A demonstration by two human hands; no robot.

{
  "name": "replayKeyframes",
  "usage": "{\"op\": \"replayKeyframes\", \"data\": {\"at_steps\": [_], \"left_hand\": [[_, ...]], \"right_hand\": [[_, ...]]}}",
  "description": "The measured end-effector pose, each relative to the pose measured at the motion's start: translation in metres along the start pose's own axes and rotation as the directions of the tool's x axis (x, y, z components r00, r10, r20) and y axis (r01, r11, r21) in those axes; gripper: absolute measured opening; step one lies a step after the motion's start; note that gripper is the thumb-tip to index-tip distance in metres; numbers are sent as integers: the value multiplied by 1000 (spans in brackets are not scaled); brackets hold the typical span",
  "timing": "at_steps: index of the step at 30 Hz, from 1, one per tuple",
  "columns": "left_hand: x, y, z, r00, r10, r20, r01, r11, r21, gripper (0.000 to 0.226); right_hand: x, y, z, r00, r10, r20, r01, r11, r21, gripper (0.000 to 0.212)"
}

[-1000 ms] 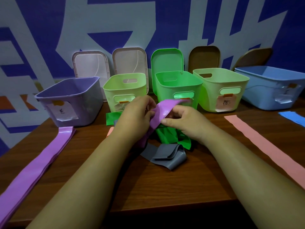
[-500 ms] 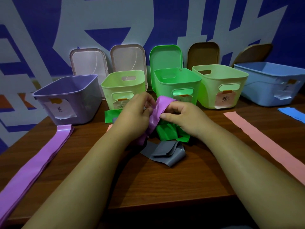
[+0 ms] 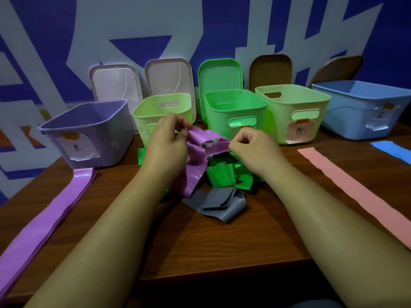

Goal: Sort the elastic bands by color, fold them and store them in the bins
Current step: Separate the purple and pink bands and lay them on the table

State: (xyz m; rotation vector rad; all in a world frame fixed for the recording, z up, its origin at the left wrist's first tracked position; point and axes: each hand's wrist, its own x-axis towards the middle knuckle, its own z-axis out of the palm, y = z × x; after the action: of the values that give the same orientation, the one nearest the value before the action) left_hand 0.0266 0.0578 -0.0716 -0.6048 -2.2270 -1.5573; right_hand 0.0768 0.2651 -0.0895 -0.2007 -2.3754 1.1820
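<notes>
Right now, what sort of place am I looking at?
Likely a staged sorting workstation: labelled bins lined along a wooden table, bands laid out by color, a painted wall behind.

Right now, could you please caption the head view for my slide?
Left hand and right hand pinch a purple band over green bands.

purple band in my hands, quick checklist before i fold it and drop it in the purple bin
1. Grip on the purple band: ok, the left hand and right hand each pinch its upper end.
2. Band clear of the pile: not ok, its lower end lies in the pile with the green bands and the grey band.
3. Band flat enough to fold: not ok, it is crumpled and twisted between the hands.
4. Lid off the purple bin: ok, it stands open.
5. Room inside that bin: cannot tell, its floor is hidden.
</notes>
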Motion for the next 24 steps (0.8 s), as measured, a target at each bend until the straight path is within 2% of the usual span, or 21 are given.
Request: {"op": "replayKeyframes", "data": {"at_steps": [4, 7, 10, 12, 15, 18, 22, 24], "left_hand": [[2, -1, -6, 991, -42, -124, 27, 993, -117, 33], [2, 2, -11, 974, -34, -223, 2, 990, -143, 30], [2, 3, -19, 935, -58, -350, -22, 976, -218, 23], [2, 2, -23, 921, -82, -382, -24, 964, -266, 23], [3, 5, -21, 952, -141, -270, 33, 929, -368, 26], [6, 12, -22, 954, -296, -41, 223, 795, -565, 29], [6, 7, -27, 914, -353, 203, 407, 795, -451, 26], [6, 1, -28, 898, -330, 290, 413, 861, -298, 31]], "right_hand": [[3, 5, -4, 988, 99, -122, -100, 995, -3, 23], [7, 9, -10, 965, 175, -196, -179, 984, -3, 24], [9, 13, -15, 941, 240, -239, -249, 968, -9, 27], [10, 14, -15, 934, 258, -247, -268, 963, -10, 26], [12, 16, -13, 926, 259, -274, -259, 965, 38, 17], [14, 17, -18, 899, 329, -290, -289, 942, 173, 19], [15, 16, -21, 878, 401, -262, -296, 884, 361, 22], [14, 14, -19, 885, 405, -231, -282, 860, 425, 16]]}}
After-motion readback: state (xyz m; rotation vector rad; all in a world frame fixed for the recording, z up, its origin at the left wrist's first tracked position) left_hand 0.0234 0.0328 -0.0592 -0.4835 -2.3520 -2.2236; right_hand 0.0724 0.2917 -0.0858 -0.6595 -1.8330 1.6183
